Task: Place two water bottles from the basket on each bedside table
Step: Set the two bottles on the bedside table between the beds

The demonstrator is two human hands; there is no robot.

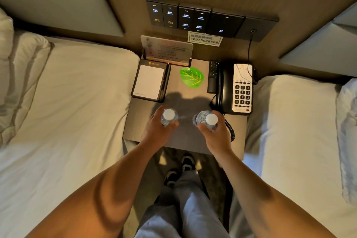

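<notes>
Over the near half of the bedside table (135, 121), between two beds, both hands hold capped water bottles. Left hand (158, 127) curled around left bottle (169, 117); right hand (216, 133) curled around right bottle (206, 120), tilted slightly. Bottle bases hidden, so contact with tabletop unclear. Farther back: notepad (148, 81), green leaf card (191, 77), remote (212, 76), telephone (236, 89).

A notepad (148, 80), green leaf card (191, 77), remote (213, 76) and telephone (236, 88) (handset cradled) are observed below a wall switch panel (210, 18).
</notes>
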